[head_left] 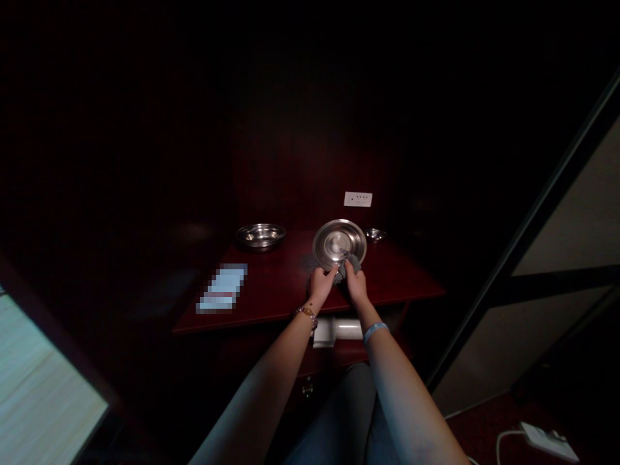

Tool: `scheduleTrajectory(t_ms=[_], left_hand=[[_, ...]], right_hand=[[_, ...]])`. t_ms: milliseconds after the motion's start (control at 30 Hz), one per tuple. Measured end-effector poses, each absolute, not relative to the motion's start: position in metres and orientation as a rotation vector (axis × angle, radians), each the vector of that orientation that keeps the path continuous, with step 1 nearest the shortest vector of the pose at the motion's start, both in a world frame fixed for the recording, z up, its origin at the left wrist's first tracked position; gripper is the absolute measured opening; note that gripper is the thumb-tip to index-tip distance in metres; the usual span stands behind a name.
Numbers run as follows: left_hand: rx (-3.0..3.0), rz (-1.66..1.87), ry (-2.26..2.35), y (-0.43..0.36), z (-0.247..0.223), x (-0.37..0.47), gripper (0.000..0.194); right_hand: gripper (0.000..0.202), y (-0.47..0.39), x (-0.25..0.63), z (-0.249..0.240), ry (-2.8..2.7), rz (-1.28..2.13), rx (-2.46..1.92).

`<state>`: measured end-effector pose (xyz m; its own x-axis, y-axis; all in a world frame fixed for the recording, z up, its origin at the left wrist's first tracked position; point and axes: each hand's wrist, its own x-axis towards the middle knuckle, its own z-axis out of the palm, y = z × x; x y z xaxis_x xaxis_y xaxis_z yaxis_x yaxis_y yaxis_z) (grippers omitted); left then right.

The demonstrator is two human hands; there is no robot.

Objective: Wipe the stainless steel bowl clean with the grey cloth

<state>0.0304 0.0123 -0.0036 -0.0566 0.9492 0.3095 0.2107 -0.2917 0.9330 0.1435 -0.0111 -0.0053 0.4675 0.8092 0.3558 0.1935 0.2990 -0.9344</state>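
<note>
Steel bowl [329,235] clasped in our left grip [321,285], we are apparently wiping with a cloth [354,261] pinched in our right grip [356,284], any next stroke calling for steadiness.

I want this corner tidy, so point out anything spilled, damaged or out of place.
No spill or damage shows around the held metal dish. Only the white power strip looks odd, lying on the floor, cord looping beside it.

A shiny round metal dish [335,234] is held tilted above the red tabletop [276,284], hollow side showing; a crumpled gray cloth [353,263] is pressed against it.
</note>
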Motion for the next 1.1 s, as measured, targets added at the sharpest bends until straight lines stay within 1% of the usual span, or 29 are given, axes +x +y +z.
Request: scheduleTrajectory(t_ms=[100, 267, 400, 500, 600, 733, 867, 1100], left_hand=[[1.519, 1.474, 1.165, 0.0150, -0.0044, 0.0318, 0.032], [1.334, 1.691, 1.018, 0.0156, -0.0018, 0.0319, 0.031], [1.261, 1.856, 1.035, 0.0170, -0.0015, 0.0297, 0.034], [1.265, 1.903, 1.086, 0.0163, -0.0023, 0.0276, 0.037], [1.352, 1.828, 1.149, 0.0134, -0.0030, 0.0264, 0.037], [1.449, 1.611, 1.236, 0.0112, -0.0041, 0.0277, 0.037], [1.503, 1.454, 1.191, 0.0145, -0.0053, 0.0311, 0.040], [1.495, 1.457, 1.146, 0.0202, -0.0074, 0.0319, 0.033]], right_hand=[[0.043, -0.0105, 0.1425, -0.0051, -1.055, 0.545, -1.219], [0.049, -0.0093, 0.1396, -0.0043, -1.049, 0.562, -1.192], [0.051, -0.0110, 0.1379, -0.0024, -1.064, 0.553, -1.194], [0.050, -0.0124, 0.1381, -0.0015, -1.070, 0.538, -1.204], [0.049, -0.0128, 0.1395, -0.0020, -1.030, 0.521, -1.250], [0.048, -0.0120, 0.1413, -0.0038, -1.015, 0.537, -1.252], [0.046, -0.0103, 0.1426, -0.0051, -1.022, 0.552, -1.213], [0.046, -0.0070, 0.1430, -0.0076, -1.032, 0.553, -1.212]])
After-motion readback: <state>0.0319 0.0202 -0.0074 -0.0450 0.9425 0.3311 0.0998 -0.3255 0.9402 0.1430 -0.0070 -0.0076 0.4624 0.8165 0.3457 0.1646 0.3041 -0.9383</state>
